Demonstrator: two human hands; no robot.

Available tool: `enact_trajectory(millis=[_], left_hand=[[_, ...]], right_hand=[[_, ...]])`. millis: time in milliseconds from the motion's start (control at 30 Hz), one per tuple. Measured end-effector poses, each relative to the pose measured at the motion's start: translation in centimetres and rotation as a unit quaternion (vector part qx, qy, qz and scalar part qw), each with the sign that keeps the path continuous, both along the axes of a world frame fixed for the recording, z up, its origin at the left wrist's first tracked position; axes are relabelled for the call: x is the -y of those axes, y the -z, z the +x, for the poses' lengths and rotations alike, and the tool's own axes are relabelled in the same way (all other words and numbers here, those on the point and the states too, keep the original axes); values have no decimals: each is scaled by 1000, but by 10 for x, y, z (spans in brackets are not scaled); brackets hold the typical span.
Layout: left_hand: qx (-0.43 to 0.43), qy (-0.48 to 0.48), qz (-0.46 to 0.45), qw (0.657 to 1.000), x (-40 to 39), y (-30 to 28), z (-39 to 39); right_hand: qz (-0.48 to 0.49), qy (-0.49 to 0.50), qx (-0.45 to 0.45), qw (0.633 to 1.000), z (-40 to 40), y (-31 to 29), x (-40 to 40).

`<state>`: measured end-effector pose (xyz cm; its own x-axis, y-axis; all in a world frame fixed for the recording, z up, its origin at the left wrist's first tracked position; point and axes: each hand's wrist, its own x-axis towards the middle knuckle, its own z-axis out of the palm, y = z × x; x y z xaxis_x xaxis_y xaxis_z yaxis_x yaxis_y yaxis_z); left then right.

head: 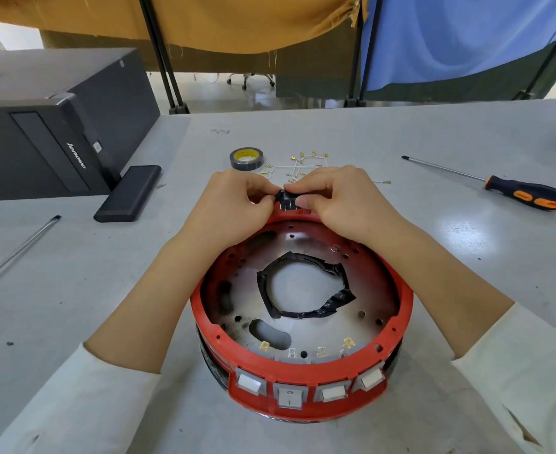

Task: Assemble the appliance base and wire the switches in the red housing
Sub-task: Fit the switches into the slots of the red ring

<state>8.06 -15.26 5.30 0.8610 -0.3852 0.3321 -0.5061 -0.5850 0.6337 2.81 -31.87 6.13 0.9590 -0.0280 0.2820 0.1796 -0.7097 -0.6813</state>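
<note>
The round red housing [404,299] lies open side up on the grey table, with a metal plate [365,290] inside whose central hole is edged with black tape. Several grey rocker switches [289,396] sit in its near wall, their brass terminals showing inside. At the far rim, my left hand [234,204] and my right hand [342,198] both pinch a small black part [286,198] against the rim. Short white wires with brass terminals [299,165] lie just beyond my hands.
A roll of black tape [246,158] sits beyond the housing. An orange-and-black screwdriver [512,191] lies at the right, a metal rod [17,250] at the left. A black computer case [50,126] and a flat black box [129,193] occupy the back left.
</note>
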Motion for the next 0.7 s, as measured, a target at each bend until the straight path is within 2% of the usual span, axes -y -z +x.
enact_trajectory(millis=[67,233,367,467,700], left_hand=[[1,9,2,1000,0,0,-1],[21,92,104,990,1,0,-4],[19,88,78,993,1,-2,-5],[43,94,79,992,2,-2,-5],[64,114,92,987,2,-1,-3]], right_hand=[[10,1,-9,1000,1,-1,2],[97,-6,-49,994,2,-4,9],[160,-9,-58,985,1,-3,9],[190,24,-47,980,2,-3,13],[89,47,-45,994,4,-3,12]])
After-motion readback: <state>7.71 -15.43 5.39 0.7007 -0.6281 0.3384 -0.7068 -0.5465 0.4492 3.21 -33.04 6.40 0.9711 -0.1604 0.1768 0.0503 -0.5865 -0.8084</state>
